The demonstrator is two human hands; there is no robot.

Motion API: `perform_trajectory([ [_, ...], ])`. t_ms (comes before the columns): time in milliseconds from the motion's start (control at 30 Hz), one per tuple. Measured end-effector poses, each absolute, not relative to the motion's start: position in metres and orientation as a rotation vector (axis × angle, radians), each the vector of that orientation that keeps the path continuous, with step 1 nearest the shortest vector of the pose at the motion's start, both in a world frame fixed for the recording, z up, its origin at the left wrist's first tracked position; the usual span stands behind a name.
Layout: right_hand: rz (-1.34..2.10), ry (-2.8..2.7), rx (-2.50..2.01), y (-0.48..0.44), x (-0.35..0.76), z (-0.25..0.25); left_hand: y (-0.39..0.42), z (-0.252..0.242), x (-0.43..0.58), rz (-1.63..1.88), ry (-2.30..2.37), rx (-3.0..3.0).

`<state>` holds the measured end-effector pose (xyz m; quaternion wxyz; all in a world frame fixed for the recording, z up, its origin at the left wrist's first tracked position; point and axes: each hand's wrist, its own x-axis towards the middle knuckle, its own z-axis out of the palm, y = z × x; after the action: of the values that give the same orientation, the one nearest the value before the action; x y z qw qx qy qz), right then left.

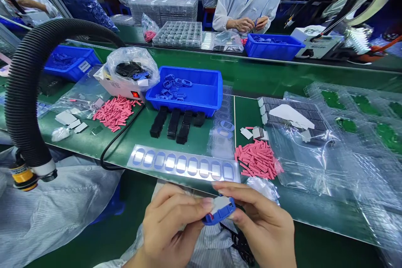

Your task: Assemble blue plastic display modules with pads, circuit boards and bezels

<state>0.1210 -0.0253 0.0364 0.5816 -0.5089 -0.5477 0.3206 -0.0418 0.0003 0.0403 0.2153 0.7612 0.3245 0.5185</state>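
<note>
Between my two hands, just in front of the bench edge, is a small blue plastic casing [223, 214] with a pale rectangular piece [220, 204] lying in it. A bit of pink shows at its near left side. My left hand [176, 222] grips the left end, its thumb and fingers pressed on the casing and pale piece. The right end is pinched by my right hand [264, 222], fingers above and thumb below. Beyond the hands lies a clear sheet of oval stickers [182, 165]. My palms hide part of the casing's underside.
A blue bin [201, 100] holds several blue casings, with black stacked parts [173, 124] before it. Pink strips lie in piles [259, 159] right and left. Clear trays with green boards [348, 124] fill the right. A black hose [23, 75] arches at left; a co-worker [249, 0] sits opposite.
</note>
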Motion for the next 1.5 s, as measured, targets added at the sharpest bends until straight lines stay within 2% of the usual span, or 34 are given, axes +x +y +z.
perform_trajectory([
  [133, 0.881, -1.34, -1.068, -0.025, 0.128, 0.037, 0.002, 0.042, -0.041, 1.419, 0.847, 2.071],
  [233, 0.856, -1.37, -1.038, -0.028, 0.132, 0.036, 0.003, 0.043, -0.039, 1.377, 0.846, 1.961],
  [467, 0.737, -1.514, -1.123, -0.025, 0.141, 0.037, 0.006, 0.044, -0.042, 0.966, 0.948, 1.807],
  [633, 0.747, -1.491, -1.125, -0.026, 0.139, 0.035, 0.006, 0.04, -0.038, 1.141, 0.975, 1.689],
  [1033, 0.726, -1.37, -1.224, -0.034, 0.13, 0.02, 0.001, 0.031, -0.029, 1.184, 1.025, 1.618],
  [1300, 0.304, -1.411, -1.365, -0.034, 0.109, 0.008, 0.0, 0.028, -0.015, 1.347, 1.015, 1.47],
  [1500, 0.424, -1.266, -1.326, -0.034, 0.106, 0.015, -0.005, 0.022, -0.012, 1.399, 0.998, 1.49],
])
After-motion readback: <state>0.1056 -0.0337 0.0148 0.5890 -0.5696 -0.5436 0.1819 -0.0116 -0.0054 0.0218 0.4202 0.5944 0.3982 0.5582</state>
